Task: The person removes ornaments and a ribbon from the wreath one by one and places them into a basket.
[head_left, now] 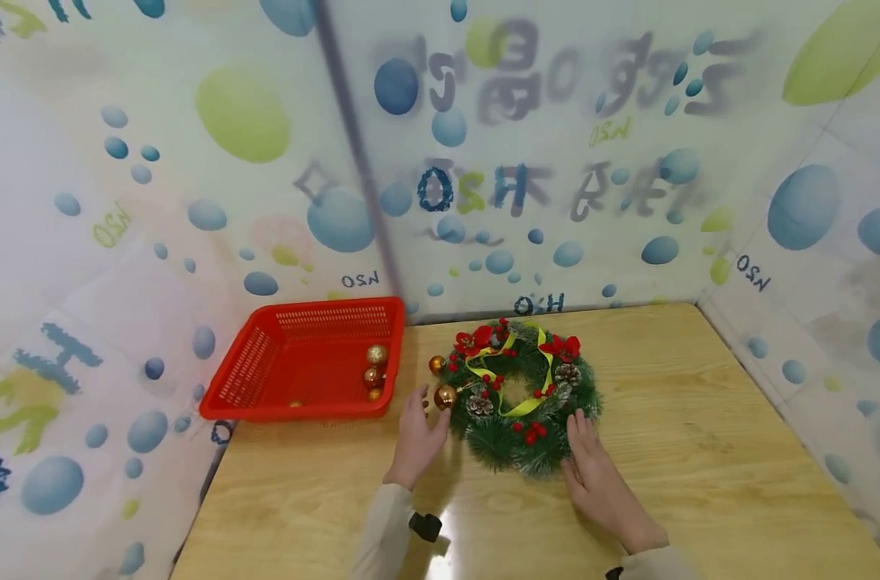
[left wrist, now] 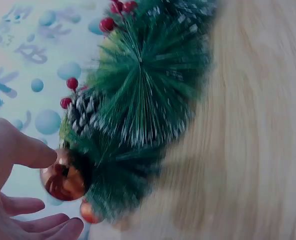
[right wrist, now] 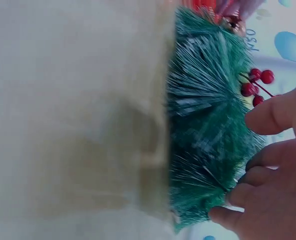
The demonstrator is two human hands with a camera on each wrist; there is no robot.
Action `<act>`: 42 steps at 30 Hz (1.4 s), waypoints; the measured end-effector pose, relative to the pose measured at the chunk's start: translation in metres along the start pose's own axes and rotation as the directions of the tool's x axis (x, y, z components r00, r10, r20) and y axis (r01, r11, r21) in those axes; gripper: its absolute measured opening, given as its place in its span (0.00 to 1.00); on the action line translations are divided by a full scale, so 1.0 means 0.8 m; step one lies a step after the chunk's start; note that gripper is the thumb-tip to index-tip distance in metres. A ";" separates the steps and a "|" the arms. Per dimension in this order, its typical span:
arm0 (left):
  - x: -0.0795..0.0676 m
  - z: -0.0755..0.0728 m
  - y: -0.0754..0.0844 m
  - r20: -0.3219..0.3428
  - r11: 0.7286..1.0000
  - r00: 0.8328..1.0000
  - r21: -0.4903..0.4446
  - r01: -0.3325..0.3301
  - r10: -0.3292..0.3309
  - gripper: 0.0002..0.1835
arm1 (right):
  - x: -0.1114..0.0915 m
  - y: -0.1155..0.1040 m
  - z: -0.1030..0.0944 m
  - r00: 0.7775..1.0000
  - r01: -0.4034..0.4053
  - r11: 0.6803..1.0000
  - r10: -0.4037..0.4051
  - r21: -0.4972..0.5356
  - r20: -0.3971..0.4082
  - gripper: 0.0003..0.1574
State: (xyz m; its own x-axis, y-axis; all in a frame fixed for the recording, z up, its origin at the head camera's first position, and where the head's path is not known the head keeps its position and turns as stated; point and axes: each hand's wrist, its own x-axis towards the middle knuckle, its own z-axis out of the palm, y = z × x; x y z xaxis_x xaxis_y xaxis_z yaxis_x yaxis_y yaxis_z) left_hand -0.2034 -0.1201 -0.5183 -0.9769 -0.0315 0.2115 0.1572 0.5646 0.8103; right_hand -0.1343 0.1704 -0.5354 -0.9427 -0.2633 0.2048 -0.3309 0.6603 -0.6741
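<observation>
A green Christmas wreath (head_left: 483,443) lies on the table, trimmed with red flowers, berries, pinecones and a yellow ribbon. At its left side a shiny copper ball ornament (head_left: 445,396) sticks out, with a smaller orange-gold ball (head_left: 437,365) behind it. My left hand (head_left: 419,435) is beside the copper ball; in the left wrist view the thumb (left wrist: 35,152) overlaps the ball's edge while the other fingers are spread apart below it. My right hand (head_left: 595,475) is at the wreath's lower right edge, its fingers extended along the green needles (right wrist: 203,110).
A red plastic basket (head_left: 295,412) stands at the table's back left, with several gold and copper balls (head_left: 377,354) inside. White sheeting (head_left: 592,266) with blue and green spots rises behind and beside the wooden table (head_left: 700,483).
</observation>
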 end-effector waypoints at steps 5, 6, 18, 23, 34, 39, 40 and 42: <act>0.009 0.006 -0.008 0.002 0.992 0.999 -0.118 0.053 -0.053 0.30 | -0.001 -0.004 0.012 0.999 0.018 0.998 -0.019 -0.057 -0.026 0.44; 0.011 0.006 -0.009 -0.004 0.989 0.998 -0.138 0.061 -0.062 0.29 | -0.001 -0.005 0.012 1.000 0.014 0.998 -0.016 -0.058 -0.025 0.44; 0.021 0.007 -0.012 -0.038 0.985 0.999 -0.170 0.014 -0.020 0.26 | 0.000 -0.007 0.011 1.000 0.003 0.995 -0.005 -0.101 -0.019 0.45; 0.026 0.010 -0.006 -0.021 0.986 1.000 -0.165 0.016 -0.020 0.27 | -0.002 -0.006 0.010 1.000 0.004 0.994 -0.007 -0.112 -0.030 0.45; 0.030 0.017 0.017 -0.016 0.986 0.999 -0.160 -0.053 0.051 0.26 | -0.005 -0.001 0.011 1.000 -0.015 0.995 0.014 -0.099 -0.012 0.44; 0.030 0.015 0.027 -0.041 0.973 0.997 -0.221 -0.072 0.064 0.26 | -0.007 0.002 0.010 1.000 -0.021 0.995 0.021 -0.093 -0.008 0.45; 0.030 0.013 0.029 -0.049 0.968 0.996 -0.239 -0.079 0.069 0.26 | -0.007 0.002 0.009 1.000 -0.024 0.995 0.023 -0.092 -0.009 0.45; 0.030 0.009 0.032 -0.062 0.962 0.995 -0.256 -0.091 0.078 0.27 | -0.009 0.005 0.008 0.999 -0.032 0.995 0.032 -0.093 -0.010 0.45</act>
State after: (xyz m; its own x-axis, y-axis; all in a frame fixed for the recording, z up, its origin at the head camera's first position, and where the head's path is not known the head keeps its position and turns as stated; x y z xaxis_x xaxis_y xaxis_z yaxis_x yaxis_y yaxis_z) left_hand -0.2235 -0.1006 -0.4964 -0.9508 -0.0384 0.3073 0.2775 0.3351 0.9004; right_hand -0.1288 0.1701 -0.5439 -0.9531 -0.2352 0.1904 -0.3026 0.7309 -0.6117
